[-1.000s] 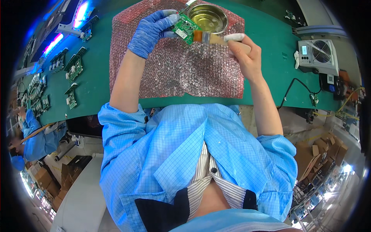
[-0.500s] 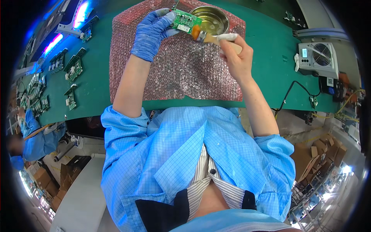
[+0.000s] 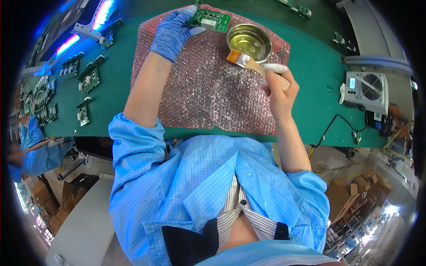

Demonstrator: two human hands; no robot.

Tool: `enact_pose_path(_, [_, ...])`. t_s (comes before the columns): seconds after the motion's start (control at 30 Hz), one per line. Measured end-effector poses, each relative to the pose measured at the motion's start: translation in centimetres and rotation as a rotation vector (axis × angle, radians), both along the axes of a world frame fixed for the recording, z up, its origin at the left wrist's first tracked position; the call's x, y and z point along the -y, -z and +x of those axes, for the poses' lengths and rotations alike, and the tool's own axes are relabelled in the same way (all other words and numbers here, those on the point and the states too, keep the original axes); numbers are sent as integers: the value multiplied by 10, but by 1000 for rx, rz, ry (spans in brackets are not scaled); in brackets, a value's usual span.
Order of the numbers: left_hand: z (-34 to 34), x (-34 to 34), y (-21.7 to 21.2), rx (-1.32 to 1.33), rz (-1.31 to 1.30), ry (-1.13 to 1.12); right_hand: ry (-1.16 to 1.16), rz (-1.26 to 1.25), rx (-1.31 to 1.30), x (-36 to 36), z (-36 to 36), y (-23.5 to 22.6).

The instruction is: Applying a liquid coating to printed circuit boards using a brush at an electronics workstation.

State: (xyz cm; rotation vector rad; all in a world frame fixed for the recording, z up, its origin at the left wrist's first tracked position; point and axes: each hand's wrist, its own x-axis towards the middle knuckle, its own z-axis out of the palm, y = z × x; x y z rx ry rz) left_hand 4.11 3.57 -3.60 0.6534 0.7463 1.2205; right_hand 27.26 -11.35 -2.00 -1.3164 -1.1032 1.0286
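My left hand, in a blue knit glove, grips a green circuit board by its left edge, above the far part of the bubble-wrap sheet. A pale block stands on the board's face. My right hand, bare but for a white cover on one finger, is closed on the wooden handle of a flat paintbrush. The brush's orange-brown bristles point left, apart from the board, by the near rim of a round metal bowl. Yellowish clear liquid lies in the bowl.
Pinkish bubble wrap covers the middle of the green table. Several circuit boards lie at the left beside a lit frame. A white fan unit stands at the right, near a black cable. Another person's blue sleeve shows far left.
The brush has moved away from the board, toward me and to the right. My left hand still holds the board, now tilted differently. The whole view has shifted slightly.
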Motion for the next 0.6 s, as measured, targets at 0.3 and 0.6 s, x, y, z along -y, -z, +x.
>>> enact_pose_path(0.3, [-80, -139, 62, -551, -215, -500, 218, -29, -68, -1, 23, 14])
enact_pose_path(0.6, [-110, -210, 93, -2270, 729, -360, 278, -31, -139, -17, 39, 29])
